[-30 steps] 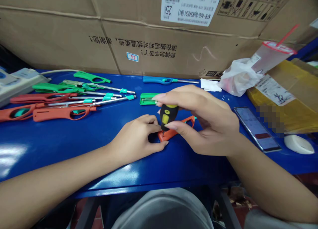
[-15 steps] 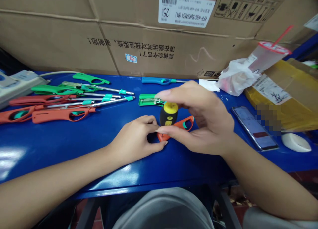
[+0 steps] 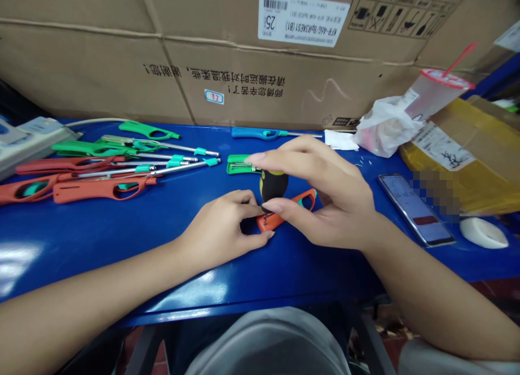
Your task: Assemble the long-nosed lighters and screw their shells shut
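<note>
My right hand is closed around the black and yellow handle of a short screwdriver, held upright with its thin shaft pointing down. The shaft meets the near left end of an orange lighter handle with a teal trigger. Pinched at that same end, the lighter is held against the blue table by my left hand, thumb in front and fingers behind. Just beyond the screwdriver lies a green lighter half with inner parts showing, partly covered by my right fingers.
Several red lighters and green lighters lie at the left beside a power strip. A blue lighter rests by the cardboard box. At right are a phone, a white mouse, a bagged drink and a yellow-taped parcel.
The screwdriver handle has tilted and turned slightly in my right hand, and more of its shaft shows. My left hand and the orange lighter stay in place.
</note>
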The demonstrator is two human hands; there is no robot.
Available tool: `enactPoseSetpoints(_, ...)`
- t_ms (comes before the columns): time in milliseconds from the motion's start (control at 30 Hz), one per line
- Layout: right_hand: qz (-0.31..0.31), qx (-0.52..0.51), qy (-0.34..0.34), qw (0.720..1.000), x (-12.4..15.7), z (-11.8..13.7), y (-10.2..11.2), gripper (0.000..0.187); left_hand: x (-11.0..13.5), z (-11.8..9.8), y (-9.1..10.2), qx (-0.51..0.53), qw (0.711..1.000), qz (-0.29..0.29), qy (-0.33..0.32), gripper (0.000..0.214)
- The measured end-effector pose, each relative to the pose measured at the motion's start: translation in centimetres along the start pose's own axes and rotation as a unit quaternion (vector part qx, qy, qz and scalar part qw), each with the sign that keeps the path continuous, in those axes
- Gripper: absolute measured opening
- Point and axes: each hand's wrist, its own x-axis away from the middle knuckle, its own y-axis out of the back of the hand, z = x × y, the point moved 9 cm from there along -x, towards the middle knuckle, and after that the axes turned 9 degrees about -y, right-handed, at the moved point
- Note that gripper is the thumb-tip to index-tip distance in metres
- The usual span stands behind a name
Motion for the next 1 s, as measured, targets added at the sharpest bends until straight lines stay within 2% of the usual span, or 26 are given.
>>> enactPoseSetpoints(100,0.04,-0.026,-0.055,0.997,0.1,-0.7,-0.3,0.043,-0.1,0.0,0.0,-0.001,1.0,0.004,-0.001,0.018)
enactPoseSetpoints(167,0.017,-0.041,-0.077,0.996,0.2,-1.2,0.0,0.038,-0.1,0.0,0.1,-0.003,1.0,0.004,-0.001,0.018)
enactPoseSetpoints(300,-0.059,-0.004,-0.034,0.998,0.3,-0.8,0.8,0.034,-0.2,-0.1,0.2,-0.012,1.0,-0.011,-0.005,0.015)
enactPoseSetpoints(367,-0.049,-0.01,-0.021,0.999,0.2,-0.4,0.7,0.033,-0.2,-0.1,0.3,-0.01,1.0,-0.018,-0.003,0.013)
enactPoseSetpoints(533,0.034,-0.106,-0.081,0.99,0.0,-0.6,0.0,0.034,-0.3,-0.1,0.1,0.008,1.0,0.0,0.002,0.012)
enactPoseSetpoints(600,0.017,-0.1,-0.068,0.992,0.0,-0.4,0.3,0.032,-0.3,0.0,0.0,0.017,1.0,0.004,0.011,0.012)
enactPoseSetpoints(667,-0.01,-0.049,-0.037,0.998,0.0,0.0,0.6,0.034,-0.3,0.0,-0.1,0.028,0.999,0.009,0.018,0.012)
enactPoseSetpoints(767,-0.001,0.022,-0.007,1.0,0.1,0.5,0.3,0.034,-0.3,0.0,-0.1,0.032,0.999,0.013,0.02,0.015)
enactPoseSetpoints(900,0.04,-0.01,-0.026,0.999,0.0,0.3,0.1,0.038,-0.2,0.1,-0.2,0.026,0.999,0.019,0.022,0.018)
enactPoseSetpoints(1000,-0.003,-0.011,-0.026,1.0,-0.1,0.2,0.7,0.033,-0.1,0.2,-0.2,0.026,0.999,0.011,0.027,0.015)
